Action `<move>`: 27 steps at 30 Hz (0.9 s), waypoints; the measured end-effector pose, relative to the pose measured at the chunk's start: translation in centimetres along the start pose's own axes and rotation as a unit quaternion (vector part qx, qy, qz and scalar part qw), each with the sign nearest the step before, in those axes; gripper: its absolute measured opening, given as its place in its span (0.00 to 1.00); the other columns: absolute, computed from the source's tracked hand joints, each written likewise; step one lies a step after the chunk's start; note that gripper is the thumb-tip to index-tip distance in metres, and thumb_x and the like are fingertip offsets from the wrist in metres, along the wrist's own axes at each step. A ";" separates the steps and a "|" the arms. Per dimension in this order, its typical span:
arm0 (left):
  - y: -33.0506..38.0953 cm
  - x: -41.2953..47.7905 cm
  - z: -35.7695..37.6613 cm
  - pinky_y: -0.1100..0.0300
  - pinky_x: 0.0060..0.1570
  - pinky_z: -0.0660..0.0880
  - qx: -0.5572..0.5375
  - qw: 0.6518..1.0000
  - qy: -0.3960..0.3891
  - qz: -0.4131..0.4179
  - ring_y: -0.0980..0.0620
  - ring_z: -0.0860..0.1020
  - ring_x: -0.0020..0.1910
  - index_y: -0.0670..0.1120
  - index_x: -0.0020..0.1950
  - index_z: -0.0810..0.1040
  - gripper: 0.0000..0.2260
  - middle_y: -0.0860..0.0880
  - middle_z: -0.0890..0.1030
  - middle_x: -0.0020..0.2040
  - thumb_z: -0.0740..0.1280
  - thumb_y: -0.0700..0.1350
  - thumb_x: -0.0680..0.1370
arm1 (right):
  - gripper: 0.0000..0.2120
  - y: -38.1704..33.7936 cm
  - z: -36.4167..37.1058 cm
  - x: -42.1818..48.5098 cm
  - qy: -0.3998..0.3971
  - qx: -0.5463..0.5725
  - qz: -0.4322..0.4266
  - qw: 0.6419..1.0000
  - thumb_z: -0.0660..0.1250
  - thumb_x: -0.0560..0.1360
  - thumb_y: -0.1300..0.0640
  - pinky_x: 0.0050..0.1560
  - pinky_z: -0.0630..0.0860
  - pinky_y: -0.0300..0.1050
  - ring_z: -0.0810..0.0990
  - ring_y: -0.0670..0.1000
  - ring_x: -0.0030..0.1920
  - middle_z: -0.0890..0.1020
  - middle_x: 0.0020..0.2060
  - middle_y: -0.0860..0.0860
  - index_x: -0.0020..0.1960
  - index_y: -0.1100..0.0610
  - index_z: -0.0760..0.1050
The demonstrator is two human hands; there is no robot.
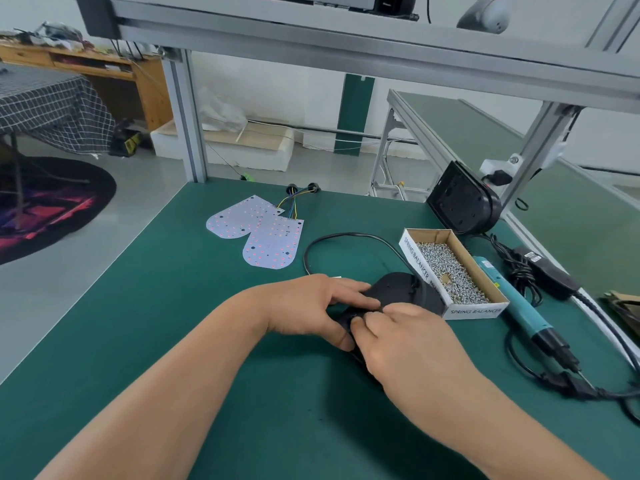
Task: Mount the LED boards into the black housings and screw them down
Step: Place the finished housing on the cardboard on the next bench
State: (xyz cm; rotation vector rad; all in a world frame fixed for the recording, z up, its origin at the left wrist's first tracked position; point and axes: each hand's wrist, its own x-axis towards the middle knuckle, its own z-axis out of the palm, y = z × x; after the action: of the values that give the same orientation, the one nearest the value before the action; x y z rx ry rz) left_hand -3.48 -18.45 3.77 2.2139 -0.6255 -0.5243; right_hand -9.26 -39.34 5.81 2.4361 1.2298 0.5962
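Left hand [308, 306] and right hand [405, 344] grip the black housing [398, 289] between them — on the table [173, 306]. LED boards [256, 230] lie beyond.

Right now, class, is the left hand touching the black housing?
Touching: the head view shows the left hand gripping the black housing, fingers across its top.

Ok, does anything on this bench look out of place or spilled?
Nothing spilled. A second black housing stands on edge beside the frame post at far right, not flat on the mat, and the two LED boards lie partly overlapping.
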 end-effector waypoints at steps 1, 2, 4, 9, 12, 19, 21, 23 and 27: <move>-0.1 0.0 0.0 0.69 0.77 0.53 -0.003 1.000 0.002 0.000 0.72 0.55 0.79 0.65 0.77 0.74 0.34 0.60 0.60 0.84 0.80 0.46 0.74 | 0.07 -0.2 0.5 -0.3 0.021 -0.008 -0.001 1.000 0.72 0.64 0.63 0.35 0.77 0.42 0.76 0.51 0.28 0.79 0.31 0.49 0.41 0.56 0.86; -0.1 0.1 0.1 0.70 0.76 0.53 -0.008 1.000 0.002 0.001 0.73 0.56 0.78 0.65 0.77 0.74 0.34 0.61 0.60 0.84 0.80 0.46 0.74 | 0.12 -0.5 1.1 -0.6 0.041 -0.012 0.005 0.999 0.67 0.68 0.64 0.37 0.78 0.43 0.77 0.52 0.29 0.81 0.33 0.51 0.46 0.59 0.87; -0.2 0.1 0.2 0.71 0.76 0.54 -0.022 1.000 0.004 0.004 0.74 0.57 0.77 0.65 0.76 0.74 0.34 0.62 0.61 0.83 0.80 0.45 0.74 | 0.19 -0.8 2.0 -1.0 0.065 -0.006 0.007 0.998 0.57 0.74 0.65 0.41 0.81 0.44 0.78 0.53 0.31 0.84 0.38 0.54 0.53 0.63 0.87; -0.2 0.1 0.0 0.65 0.79 0.57 -0.033 0.999 -0.004 0.014 0.71 0.59 0.78 0.65 0.76 0.74 0.34 0.63 0.62 0.82 0.80 0.45 0.74 | 0.08 0.7 2.0 -1.1 0.060 0.159 0.046 0.984 0.68 0.74 0.63 0.48 0.80 0.50 0.80 0.54 0.41 0.82 0.41 0.48 0.50 0.54 0.82; -0.4 0.2 0.0 0.66 0.76 0.64 -0.061 0.998 0.018 0.021 0.69 0.67 0.75 0.59 0.78 0.74 0.34 0.64 0.71 0.78 0.80 0.42 0.75 | 0.09 1.8 2.4 -0.9 0.075 0.299 0.127 0.943 0.72 0.76 0.57 0.56 0.75 0.47 0.80 0.51 0.51 0.85 0.48 0.47 0.55 0.54 0.85; -1.0 0.4 -0.1 0.57 0.68 0.77 -0.154 0.982 0.112 0.013 0.58 0.81 0.65 0.54 0.73 0.79 0.28 0.61 0.83 0.66 0.81 0.43 0.75 | 0.12 2.9 3.3 -1.1 0.118 0.458 0.240 0.848 0.77 0.76 0.60 0.59 0.75 0.37 0.82 0.41 0.57 0.84 0.53 0.37 0.58 0.48 0.85; -1.0 0.5 -0.1 0.52 0.60 0.81 -0.198 0.970 0.141 0.021 0.51 0.84 0.59 0.52 0.69 0.82 0.23 0.56 0.84 0.64 0.80 0.44 0.75 | 0.12 3.3 3.4 -0.9 0.151 0.487 0.268 0.817 0.77 0.76 0.62 0.56 0.72 0.30 0.82 0.41 0.57 0.84 0.52 0.37 0.56 0.47 0.85; -0.9 0.7 -0.1 0.53 0.51 0.82 -0.269 0.948 0.163 0.038 0.47 0.85 0.53 0.46 0.66 0.83 0.19 0.47 0.86 0.61 0.79 0.43 0.75 | 0.14 3.7 3.6 -0.8 0.171 0.512 0.280 0.794 0.75 0.77 0.64 0.56 0.71 0.28 0.82 0.40 0.57 0.85 0.53 0.35 0.56 0.46 0.85; -0.7 0.8 -0.1 0.56 0.47 0.81 -0.358 0.906 0.211 0.079 0.46 0.82 0.49 0.43 0.58 0.85 0.13 0.40 0.86 0.56 0.77 0.42 0.75 | 0.19 4.6 3.7 -0.5 0.180 0.567 0.287 0.751 0.73 0.78 0.65 0.58 0.74 0.30 0.83 0.43 0.59 0.86 0.54 0.36 0.57 0.41 0.85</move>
State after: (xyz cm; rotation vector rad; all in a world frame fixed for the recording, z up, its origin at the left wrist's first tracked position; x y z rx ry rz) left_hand -2.57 -18.44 3.16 1.4857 -0.3020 -0.1333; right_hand -4.55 -42.82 4.80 3.9915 1.1032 0.5566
